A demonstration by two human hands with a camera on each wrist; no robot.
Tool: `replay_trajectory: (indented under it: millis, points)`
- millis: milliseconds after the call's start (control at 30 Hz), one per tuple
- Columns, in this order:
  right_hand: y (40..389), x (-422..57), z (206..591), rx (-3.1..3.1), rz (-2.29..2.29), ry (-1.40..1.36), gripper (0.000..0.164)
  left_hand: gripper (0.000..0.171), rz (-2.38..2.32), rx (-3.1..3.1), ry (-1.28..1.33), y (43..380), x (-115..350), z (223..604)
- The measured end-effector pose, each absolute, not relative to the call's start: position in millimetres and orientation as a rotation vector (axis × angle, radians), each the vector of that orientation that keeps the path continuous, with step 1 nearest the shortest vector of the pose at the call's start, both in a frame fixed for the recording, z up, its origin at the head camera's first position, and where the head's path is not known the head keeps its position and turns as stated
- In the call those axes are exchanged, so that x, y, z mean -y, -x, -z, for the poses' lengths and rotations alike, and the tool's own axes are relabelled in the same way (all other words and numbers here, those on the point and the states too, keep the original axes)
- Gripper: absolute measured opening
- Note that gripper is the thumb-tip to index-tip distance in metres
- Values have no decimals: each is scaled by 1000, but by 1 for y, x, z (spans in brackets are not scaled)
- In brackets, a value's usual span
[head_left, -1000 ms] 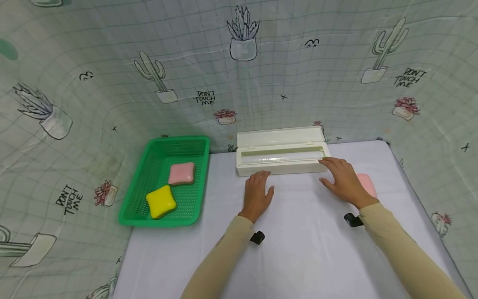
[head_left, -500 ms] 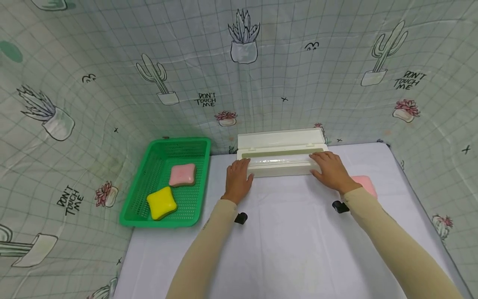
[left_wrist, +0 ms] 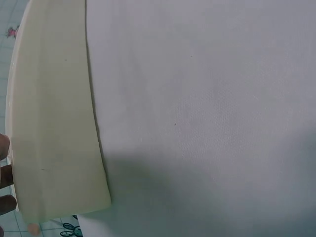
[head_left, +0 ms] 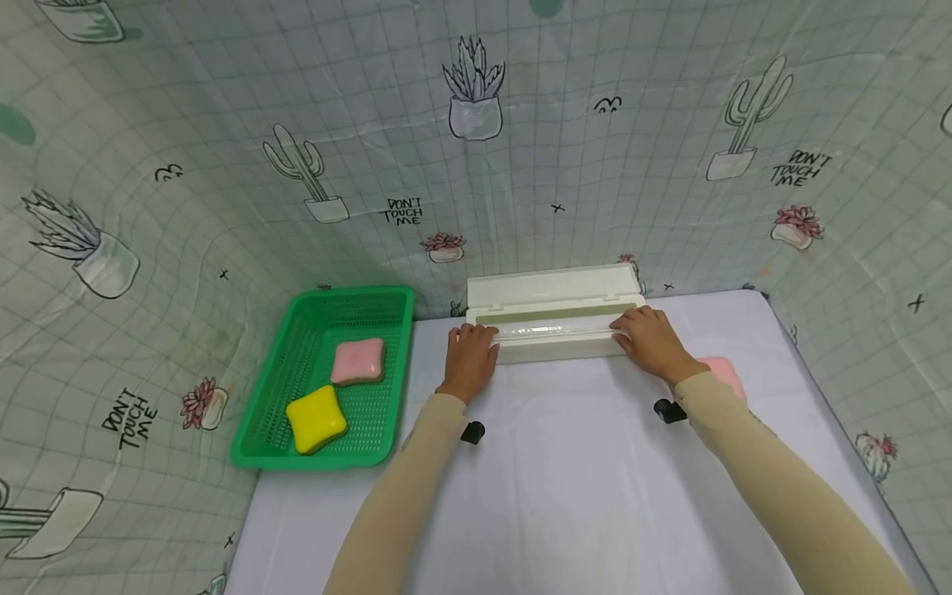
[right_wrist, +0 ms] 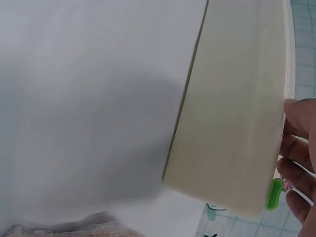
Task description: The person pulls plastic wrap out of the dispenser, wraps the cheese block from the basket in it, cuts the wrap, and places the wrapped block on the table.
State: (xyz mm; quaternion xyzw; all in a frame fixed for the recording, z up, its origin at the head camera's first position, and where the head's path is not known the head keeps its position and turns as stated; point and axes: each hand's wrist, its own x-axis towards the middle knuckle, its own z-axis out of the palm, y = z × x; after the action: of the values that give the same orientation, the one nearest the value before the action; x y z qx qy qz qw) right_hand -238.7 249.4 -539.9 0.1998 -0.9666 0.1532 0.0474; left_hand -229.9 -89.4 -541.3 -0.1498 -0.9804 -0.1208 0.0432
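A long cream-white wrap box point(head_left: 558, 349) stands at the back of the table with its lid point(head_left: 550, 286) tipped up. A roll of clear plastic wrap point(head_left: 554, 329) lies in its slot. My left hand point(head_left: 470, 364) is at the left end, fingertips over the front rim. At the other end my right hand point(head_left: 653, 343) has bent fingers on the rim beside the wrap. Both wrist views show fingertips at the upper edge of the box, thumbs and wrap largely hidden. I cannot tell whether the fingers pinch the wrap.
To the left stands a green basket point(head_left: 396, 397) with a pink soap bar point(head_left: 359, 361) and a yellow soap bar point(head_left: 316, 419) in it. Another pink bar point(head_left: 725, 376) lies partly behind my right wrist. A cactus-print cloth point(head_left: 521, 182) hangs behind the table.
My left hand has moved leftward to the box's left end, and the right hand has come inward onto its right end. Over the last half second both have barely moved.
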Motion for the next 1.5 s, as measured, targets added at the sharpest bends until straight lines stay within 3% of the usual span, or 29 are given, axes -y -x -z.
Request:
replay_trajectory:
  millis: [333, 867, 1500]
  points:
    - [256, -252, 545, 2924, -521, -558, 12, 27, 365, 3005, 421, 241, 88, 539]
    - [264, -246, 543, 2993, -399, -546, 21, 17, 434, 2937, 379, 252, 88, 540]
    - [271, -260, 536, 2997, -299, -480, 13, 15, 504, 2849, 347, 249, 95, 539]
